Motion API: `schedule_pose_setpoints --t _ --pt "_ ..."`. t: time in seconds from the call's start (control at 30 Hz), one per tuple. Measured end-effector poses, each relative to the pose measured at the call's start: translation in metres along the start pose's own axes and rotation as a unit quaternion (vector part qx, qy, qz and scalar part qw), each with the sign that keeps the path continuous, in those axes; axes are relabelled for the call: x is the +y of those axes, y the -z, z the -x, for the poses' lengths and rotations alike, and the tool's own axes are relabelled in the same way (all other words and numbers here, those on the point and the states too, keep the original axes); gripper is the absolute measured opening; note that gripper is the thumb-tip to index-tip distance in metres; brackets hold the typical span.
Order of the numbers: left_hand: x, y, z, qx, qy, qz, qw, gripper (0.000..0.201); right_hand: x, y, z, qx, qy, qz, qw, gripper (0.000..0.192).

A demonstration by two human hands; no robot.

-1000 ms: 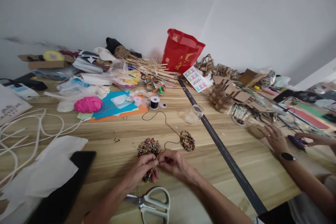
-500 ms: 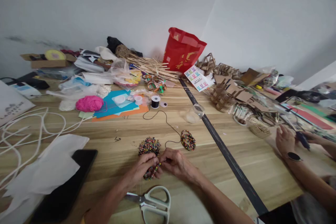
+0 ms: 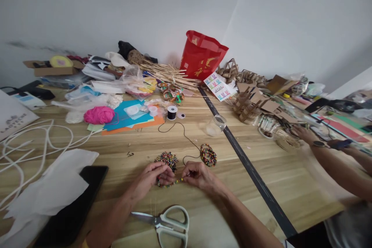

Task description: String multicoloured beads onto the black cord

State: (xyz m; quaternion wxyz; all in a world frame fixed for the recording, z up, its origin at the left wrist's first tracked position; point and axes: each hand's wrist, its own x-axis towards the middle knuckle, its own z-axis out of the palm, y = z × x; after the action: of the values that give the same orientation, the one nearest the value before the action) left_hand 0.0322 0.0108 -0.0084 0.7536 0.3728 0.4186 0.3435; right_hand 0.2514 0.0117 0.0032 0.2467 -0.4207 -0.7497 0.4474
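Note:
My right hand (image 3: 199, 175) pinches the black cord at one end of a string of colourful beads (image 3: 170, 185). The string sags in a short curve to my left hand (image 3: 158, 174), whose curled fingers hold its other end. Part of the string is hidden by those fingers. Just behind my left hand lies a pile of loose beads (image 3: 167, 158). Beaded bracelets (image 3: 208, 155) rest beyond my right hand. A thin black cord (image 3: 192, 142) runs across the wood from a spool (image 3: 172, 112). Scissors (image 3: 157, 221) with pale handles lie nearer to me, blades apart.
A clear jar (image 3: 216, 125) stands by the black strip (image 3: 250, 168). Pink yarn (image 3: 99, 114), coloured paper (image 3: 122, 118) and a red bag (image 3: 203, 56) are at the back. On the left are white cables (image 3: 43, 145) and a black tablet-like slab (image 3: 75, 209). A co-worker's arms (image 3: 343, 162) reach in from the right.
My hands have moved apart, stretching the bead string out from its bunched loop. The scissors' blade has shifted slightly left. The co-worker's near hand has reached farther forward and left.

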Motion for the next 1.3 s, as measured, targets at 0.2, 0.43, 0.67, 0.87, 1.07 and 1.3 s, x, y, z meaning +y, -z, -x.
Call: schedule_pose_setpoints --t 0.2,0.43,0.67,0.87,1.07,1.3 --pt "0.012 0.007 0.002 0.015 -0.034 0.002 0.999 0.035 -0.002 0.001 0.0 -0.015 -0.02 -0.046 0.999 0.006" --pt "0.019 0.012 0.004 0.07 -0.053 -0.046 0.995 0.039 -0.009 0.004 0.001 -0.037 -0.027 -0.095 0.994 0.006" --pt "0.011 -0.005 0.005 -0.002 -0.002 -0.08 0.997 0.044 -0.014 0.004 0.002 -0.071 -0.057 -0.143 0.985 0.016" --pt "-0.001 -0.024 0.009 -0.081 0.022 -0.139 0.987 0.051 -0.006 -0.005 0.001 -0.064 -0.025 -0.169 0.983 0.018" --pt "-0.006 -0.03 0.009 -0.089 0.023 -0.145 0.985 0.052 -0.002 -0.01 0.001 -0.027 -0.01 -0.124 0.992 0.015" --pt "-0.011 -0.025 0.005 -0.077 0.001 -0.207 0.975 0.055 0.013 -0.016 0.001 -0.005 -0.013 -0.088 0.996 0.016"
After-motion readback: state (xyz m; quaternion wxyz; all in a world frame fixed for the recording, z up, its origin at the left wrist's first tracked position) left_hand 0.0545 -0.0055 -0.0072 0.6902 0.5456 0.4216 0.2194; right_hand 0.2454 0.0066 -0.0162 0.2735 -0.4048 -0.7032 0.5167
